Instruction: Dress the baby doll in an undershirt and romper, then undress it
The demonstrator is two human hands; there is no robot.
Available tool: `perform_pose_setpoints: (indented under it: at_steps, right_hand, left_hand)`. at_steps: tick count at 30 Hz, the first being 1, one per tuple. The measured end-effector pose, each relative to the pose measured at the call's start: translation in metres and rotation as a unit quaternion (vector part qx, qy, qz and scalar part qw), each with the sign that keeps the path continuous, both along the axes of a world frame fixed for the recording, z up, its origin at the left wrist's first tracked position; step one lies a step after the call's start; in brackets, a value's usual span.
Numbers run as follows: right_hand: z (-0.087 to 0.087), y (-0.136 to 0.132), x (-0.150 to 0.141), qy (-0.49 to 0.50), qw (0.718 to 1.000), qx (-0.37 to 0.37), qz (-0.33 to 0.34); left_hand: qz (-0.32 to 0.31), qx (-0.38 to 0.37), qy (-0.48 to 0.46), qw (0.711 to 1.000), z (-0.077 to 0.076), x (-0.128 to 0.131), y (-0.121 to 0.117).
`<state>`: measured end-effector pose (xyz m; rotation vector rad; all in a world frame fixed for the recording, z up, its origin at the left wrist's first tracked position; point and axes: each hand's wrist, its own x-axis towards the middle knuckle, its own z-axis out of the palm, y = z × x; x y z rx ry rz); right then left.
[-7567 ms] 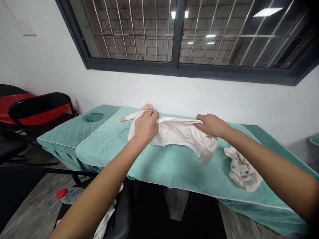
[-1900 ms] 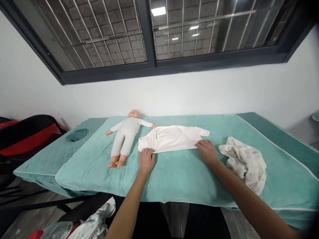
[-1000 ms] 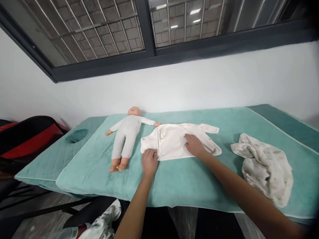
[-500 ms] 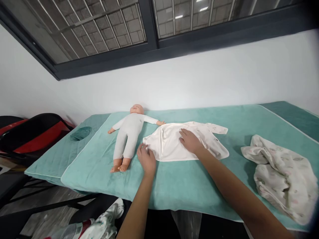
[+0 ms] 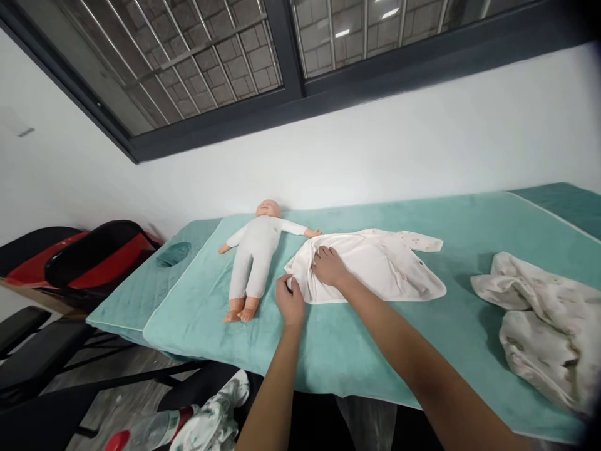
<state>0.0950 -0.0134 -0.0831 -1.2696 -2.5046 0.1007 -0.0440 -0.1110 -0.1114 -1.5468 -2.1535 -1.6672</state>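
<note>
A white baby top (image 5: 366, 263) lies spread on the green bed cover, one printed sleeve stretched to the right. My left hand (image 5: 290, 300) is at its lower left corner, with thumb and fingers closed on the edge of the cloth. My right hand (image 5: 328, 266) lies over the left part of the top, fingers curled into a fold there; the fingertips are partly hidden. To the left, a baby doll (image 5: 256, 250) in a white bodysuit lies on its back, one hand touching or close to the top's upper left edge.
A crumpled printed baby garment (image 5: 544, 326) lies on the right of the massage bed (image 5: 225, 351). The bed has a face hole (image 5: 173, 255) at its left end. Folding chairs (image 5: 101, 263) stand at left. Below are a bottle (image 5: 154, 429) and a printed cloth (image 5: 211, 416). A wall and window are behind.
My right hand has slid left across the top from its middle to the fold, and its fingers have curled. The left hand's fingers have closed at the corner. The view has shifted slightly left.
</note>
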Motion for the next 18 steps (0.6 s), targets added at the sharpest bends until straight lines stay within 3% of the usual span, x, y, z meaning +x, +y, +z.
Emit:
perform_pose_setpoints:
  at_steps: [5, 11, 15, 18]
  right_hand:
    - [-0.003, 0.003, 0.013, 0.018, 0.998, 0.004, 0.052]
    - [-0.003, 0.002, 0.017, 0.041, 0.997, -0.004, 0.060]
    - [-0.005, 0.005, 0.011, 0.050, 0.998, -0.017, 0.024]
    - [-0.006, 0.010, 0.007, 0.062, 0.998, -0.009, -0.029]
  left_hand:
    - [0.026, 0.018, -0.037, 0.999, -0.001, -0.005, 0.004]
    - [-0.015, 0.056, -0.082, 0.995, 0.010, -0.021, 0.030]
    - [-0.021, 0.075, 0.030, 0.997, 0.015, -0.018, 0.032]
    - [0.009, 0.082, 0.114, 0.990, 0.016, -0.013, 0.028]
